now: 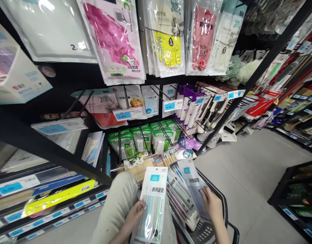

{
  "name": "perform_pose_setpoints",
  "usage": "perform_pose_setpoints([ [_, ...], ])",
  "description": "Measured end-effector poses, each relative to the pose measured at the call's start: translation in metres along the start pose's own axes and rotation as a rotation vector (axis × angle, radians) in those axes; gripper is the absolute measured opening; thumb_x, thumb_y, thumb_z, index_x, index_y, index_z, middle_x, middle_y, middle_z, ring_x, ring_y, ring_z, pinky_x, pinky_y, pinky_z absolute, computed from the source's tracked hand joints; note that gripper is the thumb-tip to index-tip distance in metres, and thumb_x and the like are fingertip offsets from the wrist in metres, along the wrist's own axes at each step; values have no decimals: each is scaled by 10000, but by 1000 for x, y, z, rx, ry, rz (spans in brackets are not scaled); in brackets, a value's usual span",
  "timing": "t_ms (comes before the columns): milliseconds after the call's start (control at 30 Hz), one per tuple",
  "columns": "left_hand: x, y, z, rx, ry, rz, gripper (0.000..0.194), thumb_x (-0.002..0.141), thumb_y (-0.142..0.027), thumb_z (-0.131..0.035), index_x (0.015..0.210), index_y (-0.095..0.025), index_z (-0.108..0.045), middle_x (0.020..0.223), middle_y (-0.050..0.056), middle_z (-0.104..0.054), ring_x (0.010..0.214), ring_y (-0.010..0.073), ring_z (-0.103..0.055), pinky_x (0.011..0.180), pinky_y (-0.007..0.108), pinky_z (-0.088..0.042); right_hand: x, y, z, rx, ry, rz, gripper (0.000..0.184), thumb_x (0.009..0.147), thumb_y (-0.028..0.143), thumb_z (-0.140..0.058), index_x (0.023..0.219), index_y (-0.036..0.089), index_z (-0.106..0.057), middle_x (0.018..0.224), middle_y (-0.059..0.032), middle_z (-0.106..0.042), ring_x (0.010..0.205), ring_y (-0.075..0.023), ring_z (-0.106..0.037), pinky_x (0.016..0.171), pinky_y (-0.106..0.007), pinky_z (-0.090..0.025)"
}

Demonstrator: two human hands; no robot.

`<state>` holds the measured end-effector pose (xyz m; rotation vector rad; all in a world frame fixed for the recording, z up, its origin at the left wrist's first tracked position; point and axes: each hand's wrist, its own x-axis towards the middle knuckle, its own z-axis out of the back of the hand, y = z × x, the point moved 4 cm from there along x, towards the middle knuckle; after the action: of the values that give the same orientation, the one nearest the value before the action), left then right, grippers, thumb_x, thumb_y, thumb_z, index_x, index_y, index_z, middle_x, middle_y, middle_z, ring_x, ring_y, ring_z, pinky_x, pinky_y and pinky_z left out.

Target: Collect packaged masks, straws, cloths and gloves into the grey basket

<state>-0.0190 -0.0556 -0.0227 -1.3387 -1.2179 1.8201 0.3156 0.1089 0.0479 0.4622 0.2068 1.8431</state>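
Note:
My left hand grips a flat clear packet of coloured drinking straws with a white header card, held upright over my knee. My right hand rests with fingers curled on another clear packet that lies on a stack of similar packets inside a black shopping basket. My knee in light trousers is bent just left of the straws. Both hands sit low in the view, in front of a black shop rack.
The black rack carries hanging rubber gloves, green packets on hooks, purple-carded items and blue price tags. Lower left shelves hold flat goods. A grey floor aisle runs right, with more shelving at the far right.

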Motion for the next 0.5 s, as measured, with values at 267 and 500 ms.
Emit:
perform_pose_setpoints([
  [267,0,1,-1,-29,-29,2,341,572,-503,-667,574,-205,-500,638,1,-506,725,217,-484,741,331,-395,29,56,-66,-343,351,379,94,880,205,-498,902,208,-590,710,-61,-685,668,-210,-659,571,-268,-403],
  [500,-1,-2,-1,-15,-32,11,362,555,-524,-667,566,-208,-491,636,-2,-506,727,210,-476,736,314,-389,24,52,-110,-337,485,316,136,872,189,-494,986,185,-568,820,-99,-708,741,-222,-685,601,-270,-451],
])
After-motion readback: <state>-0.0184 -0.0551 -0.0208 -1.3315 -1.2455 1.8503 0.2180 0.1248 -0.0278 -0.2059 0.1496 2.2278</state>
